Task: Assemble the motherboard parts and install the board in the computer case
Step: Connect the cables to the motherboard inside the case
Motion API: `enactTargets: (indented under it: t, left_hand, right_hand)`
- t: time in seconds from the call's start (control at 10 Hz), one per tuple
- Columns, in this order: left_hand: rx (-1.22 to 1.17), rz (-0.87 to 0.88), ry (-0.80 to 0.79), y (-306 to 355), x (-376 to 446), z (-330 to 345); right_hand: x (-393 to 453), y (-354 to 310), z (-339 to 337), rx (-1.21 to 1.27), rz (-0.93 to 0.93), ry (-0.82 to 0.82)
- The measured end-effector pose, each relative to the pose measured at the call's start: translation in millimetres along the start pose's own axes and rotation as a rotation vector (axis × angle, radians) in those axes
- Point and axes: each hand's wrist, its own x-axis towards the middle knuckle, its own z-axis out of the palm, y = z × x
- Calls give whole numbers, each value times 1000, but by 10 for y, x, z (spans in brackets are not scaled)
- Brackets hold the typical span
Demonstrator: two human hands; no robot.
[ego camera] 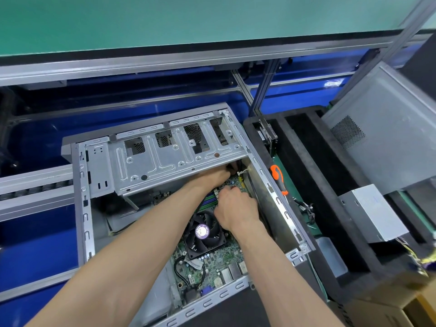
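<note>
Showing no readable writing anywhere: only a round purple sticker on the fan (pixel 204 232) hub, its print too small and blurred to make out, and a pale label strip on the board just below the fan, equally unreadable.

Lying across a blue conveyor bench (pixel 35 241) with grey aluminium rails, under a green shelf (pixel 188 17) spanning the top of the frame. Sitting at right, a black foam tray (pixel 330 208) holding an orange-and-black screwdriver (pixel 278 179) along its left edge and a small grey power supply (pixel 372 212) with loose wires at lower right. Leaning at upper right, a grey side panel (pixel 389 138) with a perforated vent patch.

Resting open in the centre of the frame, a bare-metal computer case (pixel 82 197), its drive cage (pixel 169 156) crossing the upper part. Lying flat inside the case, in its lower and central part, the green motherboard (pixel 212 263), carrying a black fan at its middle, green memory slots above that, and silver ports and a blue connector along the lower edge.

Reaching in from the lower left, the left hand (pixel 217 177), its fingers disappearing under the drive cage beside some dark cables, so cannot tell whether gripping anything. Curling over the board just above the fan, the right hand (pixel 236 206), knuckles up and fingertips tucked down out of sight; cannot tell whether pinching something.
</note>
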Motion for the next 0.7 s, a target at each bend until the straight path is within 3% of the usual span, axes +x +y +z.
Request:
enactTargets:
  t: [0.2, 0.5, 0.7]
  left_hand:
    - [-78, 15, -48, 4, -4, 49]
    - [-328, -165, 18, 34, -103, 36]
    - [-292, -64, -64, 123, -132, -9]
  right_hand:
    - [-2, 3, -1, 19, 1, 5]
    - [-5, 0, -5, 22, 2, 4]
    - [-14, 0, -10, 17, -7, 0]
